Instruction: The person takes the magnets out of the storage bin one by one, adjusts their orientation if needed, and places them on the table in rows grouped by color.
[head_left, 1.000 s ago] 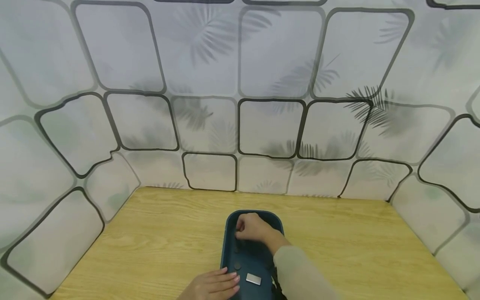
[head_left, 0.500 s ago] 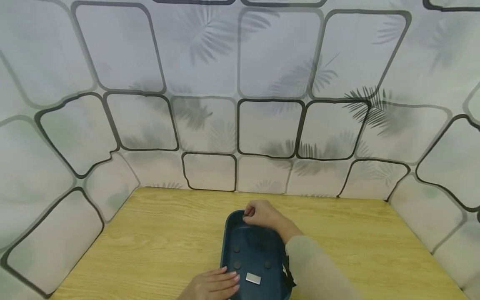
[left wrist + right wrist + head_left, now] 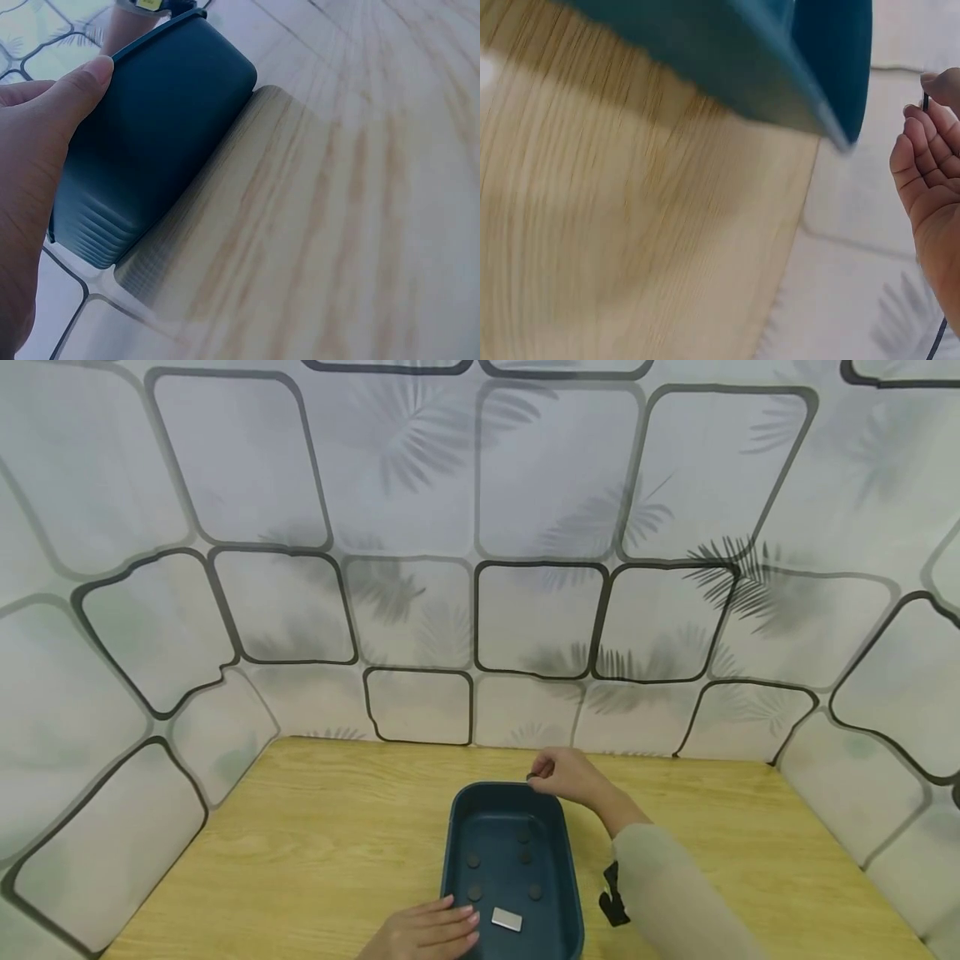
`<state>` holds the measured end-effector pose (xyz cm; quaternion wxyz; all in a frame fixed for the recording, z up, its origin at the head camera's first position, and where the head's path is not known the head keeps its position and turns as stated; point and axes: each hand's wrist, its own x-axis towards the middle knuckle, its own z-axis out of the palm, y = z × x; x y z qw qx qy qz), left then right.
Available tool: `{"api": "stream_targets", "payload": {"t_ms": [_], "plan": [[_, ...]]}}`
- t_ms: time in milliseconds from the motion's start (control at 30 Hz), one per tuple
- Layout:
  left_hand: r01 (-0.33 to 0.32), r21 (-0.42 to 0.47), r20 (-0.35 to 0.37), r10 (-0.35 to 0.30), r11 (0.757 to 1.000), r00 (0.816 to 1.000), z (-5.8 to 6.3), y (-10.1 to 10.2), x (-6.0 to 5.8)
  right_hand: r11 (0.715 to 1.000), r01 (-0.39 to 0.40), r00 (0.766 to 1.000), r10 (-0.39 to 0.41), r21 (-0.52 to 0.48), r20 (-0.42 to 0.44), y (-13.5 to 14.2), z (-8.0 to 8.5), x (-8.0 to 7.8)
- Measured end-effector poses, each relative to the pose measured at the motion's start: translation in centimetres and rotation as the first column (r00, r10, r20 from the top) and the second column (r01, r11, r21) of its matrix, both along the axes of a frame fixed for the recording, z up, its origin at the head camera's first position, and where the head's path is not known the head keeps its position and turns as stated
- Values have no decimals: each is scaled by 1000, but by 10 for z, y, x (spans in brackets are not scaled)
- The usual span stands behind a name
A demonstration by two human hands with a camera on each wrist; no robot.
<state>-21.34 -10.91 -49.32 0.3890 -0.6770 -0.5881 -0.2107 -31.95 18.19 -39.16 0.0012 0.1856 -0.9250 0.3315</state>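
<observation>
A deep blue plastic bin stands lengthwise on the wooden table. Over its left wall lies my left hand, fingers inside and thumb against the outer side in the left wrist view, holding the rim. My right hand is at the bin's far right corner, above the rim. Between its thumb and fingertips it pinches a small dark disc, seen edge-on in the right wrist view. Several similar dark round discs lie flat on the bin's floor. Near them rests a silver rectangular block, close to the left fingertips.
The wooden table extends to both sides of the bin. A pale patterned wall covering rises behind the table and along its sides. A black strap hangs by the right sleeve.
My right hand has moved from inside the bin, away and rightward to its far right corner, with a disc in its fingers. More discs on the floor are uncovered. The left hand stays put.
</observation>
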Motion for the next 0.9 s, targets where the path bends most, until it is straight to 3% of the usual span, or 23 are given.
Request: {"api": "stream_targets", "payload": {"t_ms": [200,433,733,900], "plan": [[-16,8,3,16,1000,1000,1,-1,1,998,68,997,-68,-6,-31,34,-13,1],[-10,9,-17,10,1000,1000,0,0,0,987,162,987,-162,-2,14,67,-38,11],[0,9,-5,0,1000,1000,0,-1,0,989,143,989,-144,40,21,80,-62,18],[8,5,0,-8,1000,1000,-1,-1,0,980,188,981,-190,67,27,81,-70,22]]}}
